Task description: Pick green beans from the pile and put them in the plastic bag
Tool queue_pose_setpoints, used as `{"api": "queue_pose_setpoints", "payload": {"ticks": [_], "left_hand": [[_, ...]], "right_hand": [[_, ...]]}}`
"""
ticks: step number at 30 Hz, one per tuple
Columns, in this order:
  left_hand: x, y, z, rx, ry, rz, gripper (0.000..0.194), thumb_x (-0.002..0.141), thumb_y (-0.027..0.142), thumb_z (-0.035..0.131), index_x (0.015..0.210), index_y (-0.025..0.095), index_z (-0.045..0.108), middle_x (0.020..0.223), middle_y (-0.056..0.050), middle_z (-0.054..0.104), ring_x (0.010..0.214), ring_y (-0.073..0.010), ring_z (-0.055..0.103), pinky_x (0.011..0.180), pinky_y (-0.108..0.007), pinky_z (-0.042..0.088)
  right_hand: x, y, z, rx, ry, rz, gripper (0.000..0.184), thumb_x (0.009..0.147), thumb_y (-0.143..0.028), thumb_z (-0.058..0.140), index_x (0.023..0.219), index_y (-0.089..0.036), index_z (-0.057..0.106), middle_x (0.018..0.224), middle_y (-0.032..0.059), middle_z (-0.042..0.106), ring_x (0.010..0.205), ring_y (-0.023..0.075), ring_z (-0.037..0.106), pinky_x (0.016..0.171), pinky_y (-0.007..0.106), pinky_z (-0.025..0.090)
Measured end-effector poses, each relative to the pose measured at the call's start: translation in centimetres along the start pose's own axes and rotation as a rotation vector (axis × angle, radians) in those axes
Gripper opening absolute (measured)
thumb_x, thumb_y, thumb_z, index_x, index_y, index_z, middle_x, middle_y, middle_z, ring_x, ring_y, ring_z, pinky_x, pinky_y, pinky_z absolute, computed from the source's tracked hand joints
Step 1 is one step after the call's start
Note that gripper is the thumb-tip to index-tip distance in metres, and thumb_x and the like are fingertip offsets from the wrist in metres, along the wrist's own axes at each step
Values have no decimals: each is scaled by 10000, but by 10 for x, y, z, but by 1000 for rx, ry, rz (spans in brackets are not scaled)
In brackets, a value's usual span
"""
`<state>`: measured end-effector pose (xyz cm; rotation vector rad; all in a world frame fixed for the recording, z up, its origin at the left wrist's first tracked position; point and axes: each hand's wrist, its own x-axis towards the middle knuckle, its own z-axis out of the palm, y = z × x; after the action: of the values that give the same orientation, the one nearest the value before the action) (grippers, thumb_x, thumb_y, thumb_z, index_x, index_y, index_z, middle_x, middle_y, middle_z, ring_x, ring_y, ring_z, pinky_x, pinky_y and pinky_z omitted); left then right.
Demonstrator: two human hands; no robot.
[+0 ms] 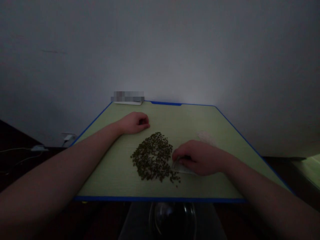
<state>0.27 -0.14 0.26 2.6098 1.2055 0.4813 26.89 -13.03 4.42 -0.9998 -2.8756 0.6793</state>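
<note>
A loose pile of small dark green and brown grains or dried bits [152, 158] is spread on the pale green tabletop. At its right edge, my right hand [200, 156] pinches a thin, clear plastic-looking piece [186, 170] that lies low against the table; its exact kind is too dim to tell. Partly hidden behind that hand is a pale, whitish heap [206, 137]. Beyond the pile to the left, my left hand [135, 122] rests on its side with the fingers loosely curled in, and nothing shows in it.
The small table [120, 188] has a blue rim. A white flat object [128, 102], partly blurred out, stands at the far left corner by the wall. Below the near edge is a round glassy vessel [172, 220]. A plug and white cables [68, 137] are at left.
</note>
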Motion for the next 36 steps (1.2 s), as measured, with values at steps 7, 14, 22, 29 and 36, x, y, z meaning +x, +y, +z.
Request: {"api": "queue_pose_setpoints", "payload": {"ticks": [7, 14, 22, 29, 36], "left_hand": [[0, 0, 0, -6, -6, -12, 263, 759, 402, 536, 764, 151, 611, 612, 7, 552, 541, -91, 452, 519, -224, 320], [0, -1, 0, 9, 2, 4, 281, 767, 416, 523, 771, 149, 611, 622, 3, 557, 550, -92, 452, 524, -225, 318], [0, -2, 1, 3, -6, -4, 277, 767, 417, 524, 769, 153, 609, 615, 5, 546, 548, -93, 446, 525, -229, 311], [0, 0, 0, -6, -16, -24, 266, 761, 410, 533, 765, 153, 603, 619, 1, 551, 551, -99, 448, 530, -234, 309], [0, -2, 1, 4, -3, -3, 277, 769, 417, 527, 764, 151, 603, 621, 3, 556, 551, -94, 444, 533, -231, 305]], "right_hand": [[0, 0, 2, -4, 6, 5, 283, 780, -101, 492, 973, -182, 683, 902, 49, 707, 809, 169, 620, 724, 264, 426], [1, -1, 4, 43, -8, -45, 297, 783, -84, 489, 991, -184, 677, 933, 51, 706, 854, 166, 619, 752, 269, 425], [-4, -2, 2, 37, -43, -55, 289, 769, -89, 490, 958, -187, 684, 871, 36, 705, 789, 154, 618, 707, 251, 421], [-5, -8, 1, 5, -56, -15, 254, 766, -119, 490, 914, -196, 681, 788, 22, 693, 698, 141, 601, 624, 231, 396], [-5, -8, 0, -33, -34, 46, 247, 750, -115, 480, 861, -187, 688, 740, 24, 684, 639, 131, 581, 585, 227, 370]]}}
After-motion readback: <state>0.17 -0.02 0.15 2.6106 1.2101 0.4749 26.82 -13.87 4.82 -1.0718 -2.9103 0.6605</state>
